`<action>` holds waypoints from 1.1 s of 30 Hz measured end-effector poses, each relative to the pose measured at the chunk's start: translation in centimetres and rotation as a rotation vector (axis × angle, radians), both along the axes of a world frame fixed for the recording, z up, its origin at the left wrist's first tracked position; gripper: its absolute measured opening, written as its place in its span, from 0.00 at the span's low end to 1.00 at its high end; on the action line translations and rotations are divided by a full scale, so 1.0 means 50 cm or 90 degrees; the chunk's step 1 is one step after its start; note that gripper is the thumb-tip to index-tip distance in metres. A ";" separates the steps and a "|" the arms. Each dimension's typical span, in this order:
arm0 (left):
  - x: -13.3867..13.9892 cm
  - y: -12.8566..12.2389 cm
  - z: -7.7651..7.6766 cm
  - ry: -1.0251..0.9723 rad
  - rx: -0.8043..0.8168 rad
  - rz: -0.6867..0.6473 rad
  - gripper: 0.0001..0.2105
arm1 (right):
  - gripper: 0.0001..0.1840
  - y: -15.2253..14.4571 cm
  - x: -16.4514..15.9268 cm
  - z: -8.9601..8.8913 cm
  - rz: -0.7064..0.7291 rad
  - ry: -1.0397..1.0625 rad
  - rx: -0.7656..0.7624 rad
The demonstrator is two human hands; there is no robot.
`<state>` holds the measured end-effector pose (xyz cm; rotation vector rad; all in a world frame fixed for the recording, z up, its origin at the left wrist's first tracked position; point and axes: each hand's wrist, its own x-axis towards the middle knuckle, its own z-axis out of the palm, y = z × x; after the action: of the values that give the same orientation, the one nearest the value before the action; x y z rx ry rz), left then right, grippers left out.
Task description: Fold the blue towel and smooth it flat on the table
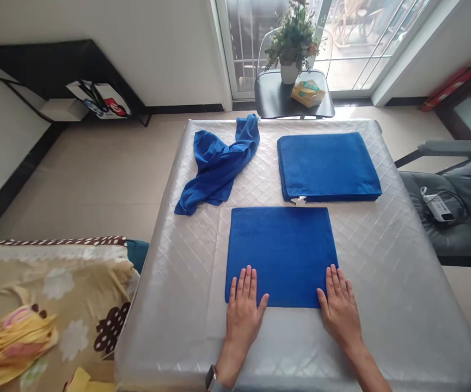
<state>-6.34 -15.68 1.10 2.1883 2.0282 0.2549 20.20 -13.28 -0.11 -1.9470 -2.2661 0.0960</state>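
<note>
two flat hands on the near corners of a blue cloth
the left hand [244,310] and right hand [340,306] lie palm down, fingers straight and side by side, thumbs out, pinching nothing. the cloth [282,250] lies flat on the table [386,272], between the hands and ahead of them; its long axis seems to run from hand to hand, though the slanted view makes that unsure. both hands touch it, the left covering more. beyond the right hand sits a blue stack [329,166], beyond the left a crumpled cloth [222,169]. the near corners are hidden under the hands, the crumpled cloth's corners partly in folds; the stack's layers are hard to count, and both forearms are cut off below.
</note>
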 end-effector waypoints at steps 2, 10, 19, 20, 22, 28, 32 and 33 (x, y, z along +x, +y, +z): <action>-0.038 -0.009 -0.006 0.003 0.013 0.017 0.35 | 0.36 0.000 0.001 -0.002 -0.003 -0.006 0.003; -0.091 -0.048 -0.004 -0.002 0.008 0.036 0.36 | 0.34 0.015 -0.001 0.036 -0.017 0.026 -0.002; 0.046 0.014 0.066 -0.098 0.045 -0.038 0.33 | 0.36 0.089 -0.012 0.014 -0.028 0.021 -0.001; 0.085 0.035 0.073 -0.109 0.048 -0.073 0.33 | 0.37 0.090 -0.011 0.009 -0.029 0.018 -0.005; 0.169 0.079 0.084 -0.130 0.048 -0.138 0.33 | 0.38 0.088 -0.010 0.005 -0.020 0.014 -0.009; 0.353 0.185 0.075 -0.156 0.023 -0.233 0.31 | 0.39 0.081 -0.005 0.020 0.029 0.020 -0.009; 0.335 0.203 0.030 -0.109 -0.003 -0.120 0.30 | 0.38 0.085 -0.004 0.015 0.007 0.053 -0.013; 0.314 0.200 0.019 -0.089 -0.007 -0.086 0.31 | 0.37 0.086 -0.004 0.012 0.001 0.061 -0.012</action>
<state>9.39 -5.66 2.06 2.2218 1.7963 0.3674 20.02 -8.96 0.51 -1.9067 -2.2142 0.2073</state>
